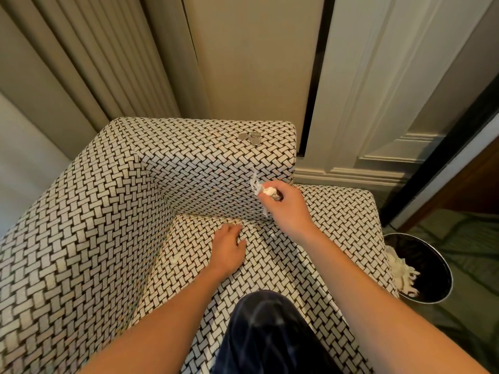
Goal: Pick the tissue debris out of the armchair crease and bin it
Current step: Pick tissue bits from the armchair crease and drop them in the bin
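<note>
A woven black-and-white armchair (108, 211) fills the view. My right hand (286, 206) is raised above the seat's back right corner, shut on white tissue debris (258, 187) whose shreds hang from the fingers. My left hand (228, 247) lies palm down on the seat cushion, fingertips at the back crease (216, 217), holding nothing. A small pale scrap (176, 259) lies at the left seat crease. A round dark bin (421, 268) stands on the floor right of the armchair with white tissue (402, 271) inside.
Several coins (251, 138) rest on top of the chair back. Curtains (94, 63) hang behind on the left, a panelled wall (378, 90) on the right. My dark-trousered knee (267, 333) presses on the seat's front. Green carpet (472, 255) surrounds the bin.
</note>
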The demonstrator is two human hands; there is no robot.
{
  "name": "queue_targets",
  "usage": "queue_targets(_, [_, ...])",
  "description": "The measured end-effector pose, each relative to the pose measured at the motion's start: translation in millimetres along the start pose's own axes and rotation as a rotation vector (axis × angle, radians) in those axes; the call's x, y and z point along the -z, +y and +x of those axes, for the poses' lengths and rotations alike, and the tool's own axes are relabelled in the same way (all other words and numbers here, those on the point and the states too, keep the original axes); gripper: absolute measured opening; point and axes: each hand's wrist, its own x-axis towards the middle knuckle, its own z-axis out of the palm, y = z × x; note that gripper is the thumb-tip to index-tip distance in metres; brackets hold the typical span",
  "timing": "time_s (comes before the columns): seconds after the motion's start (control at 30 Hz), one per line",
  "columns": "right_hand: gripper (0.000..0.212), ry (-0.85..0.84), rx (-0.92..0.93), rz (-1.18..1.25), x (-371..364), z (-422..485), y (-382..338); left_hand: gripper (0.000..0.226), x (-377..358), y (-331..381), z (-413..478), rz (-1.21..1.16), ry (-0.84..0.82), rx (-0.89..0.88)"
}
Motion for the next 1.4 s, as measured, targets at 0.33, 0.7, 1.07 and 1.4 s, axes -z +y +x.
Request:
queue_targets(0.33, [0.018, -0.011, -0.045, -0.034, 3.0, 0.7, 35.3, 0.044, -21.8, -1.9, 41.3, 0.147, 0.045, -0.051])
queue_targets(0.7, [0.019, -0.004, -0.074, -0.029, 9.1, -0.8, 49.6, 0.012, -30.3, 7.9, 47.8, 0.066, 0.122, -0.17])
queue_targets(1.07, [0.022, -0.001, -0.071, -0.044, 21.1, -23.5, 41.9, 0.018, 2.4, 18.3, 22.5, -0.49, 0.155, 0.253])
queue_targets(1.4, [0.021, 0.066, -0.071, -0.006, 43.1, -57.0, 31.6, 0.018, 14.5, 75.6, -6.9, -0.886, -0.203, 0.184])
